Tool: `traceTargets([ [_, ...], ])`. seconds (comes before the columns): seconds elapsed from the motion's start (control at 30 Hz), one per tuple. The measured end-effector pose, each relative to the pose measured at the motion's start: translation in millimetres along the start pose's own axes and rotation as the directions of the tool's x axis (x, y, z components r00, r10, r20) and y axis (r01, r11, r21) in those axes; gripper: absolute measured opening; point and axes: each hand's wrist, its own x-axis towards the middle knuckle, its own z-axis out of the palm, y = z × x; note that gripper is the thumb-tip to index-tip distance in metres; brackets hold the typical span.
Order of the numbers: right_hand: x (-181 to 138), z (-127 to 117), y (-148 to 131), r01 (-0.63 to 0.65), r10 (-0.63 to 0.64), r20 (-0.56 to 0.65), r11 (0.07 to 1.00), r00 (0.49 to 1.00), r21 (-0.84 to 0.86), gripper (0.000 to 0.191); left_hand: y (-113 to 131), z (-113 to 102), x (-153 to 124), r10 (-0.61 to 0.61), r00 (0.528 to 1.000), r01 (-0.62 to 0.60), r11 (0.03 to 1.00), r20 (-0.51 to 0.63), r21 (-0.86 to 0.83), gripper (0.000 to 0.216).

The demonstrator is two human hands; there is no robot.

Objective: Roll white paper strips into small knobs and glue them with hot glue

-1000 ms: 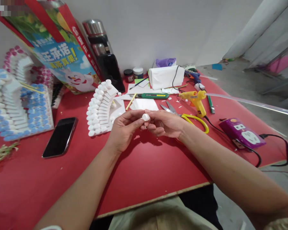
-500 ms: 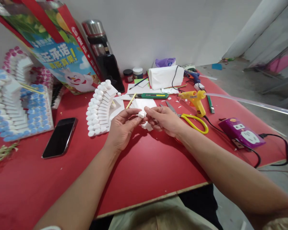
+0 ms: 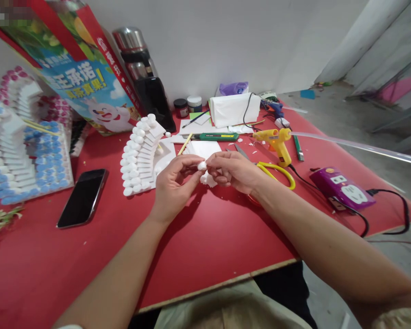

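My left hand (image 3: 174,183) and my right hand (image 3: 232,171) meet above the red table (image 3: 205,242), both pinching a small white lump (image 3: 202,165) between their fingertips. A second bit of white material (image 3: 208,180) shows just under my right fingers. To the left of my hands stands a white foam staircase model (image 3: 142,154) edged with white knobs. A white sheet (image 3: 201,148) and a yellow stick (image 3: 186,143) lie just behind my hands.
A phone (image 3: 82,197) lies at the left, beside a blue-knobbed model (image 3: 23,157). Yellow-handled scissors (image 3: 277,172), a yellow glue gun (image 3: 276,142), a green cutter (image 3: 216,136), a purple power strip (image 3: 342,188), a tissue box (image 3: 234,109) and a flask (image 3: 142,73) stand around.
The white lump was held more in my right hand a second ago; both hands have shifted slightly left and now pinch it together. The other white bit has come into view beneath.
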Motion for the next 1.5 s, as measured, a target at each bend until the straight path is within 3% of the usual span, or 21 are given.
traceTargets([
  [0.23,1,-2,1,0.016,-0.016,0.005,0.999,1.0,-0.049,0.025,0,-3,-2,0.147,0.989,-0.138,0.962,-0.018,0.234,0.019],
  [0.43,0,-1,1,0.032,-0.037,-0.039,0.992,0.999,-0.12,0.016,-1,-4,-2,0.228,0.973,-0.227,0.916,0.036,0.332,0.018],
  [0.77,5,-6,3,0.037,-0.067,-0.105,0.961,0.992,-0.273,0.01,-2,-4,-1,0.198,0.973,-0.226,0.914,0.115,0.337,0.018],
  [1.17,0,-5,-4,0.117,-0.159,-0.095,0.931,0.983,-0.347,0.011,-4,-3,-1,0.049,0.996,-0.061,0.984,0.076,0.17,0.018],
  [1.27,-11,-8,-22,0.148,-0.288,-0.137,0.777,0.948,-0.612,0.01,-3,-1,0,-0.093,0.996,0.093,0.996,-0.015,0.008,0.019],
  [1.3,-17,-10,-29,0.132,-0.345,-0.139,0.655,0.928,-0.744,0.009,-2,-1,0,-0.169,0.985,0.166,0.984,-0.035,-0.07,0.02],
  [1.37,-31,-14,-40,0.036,-0.432,-0.104,0.305,0.896,-0.952,0.01,-2,-1,2,-0.318,0.947,0.299,0.924,-0.049,-0.238,0.025],
  [1.43,-46,-20,-44,-0.147,-0.402,-0.157,0.054,0.902,-0.988,0.009,-2,-2,4,-0.428,0.902,0.376,0.837,-0.048,-0.397,0.027],
  [1.5,-59,-26,-40,-0.294,-0.328,-0.245,-0.108,0.912,-0.95,0.009,-2,-3,6,-0.516,0.856,0.431,0.722,-0.007,-0.541,0.026],
])
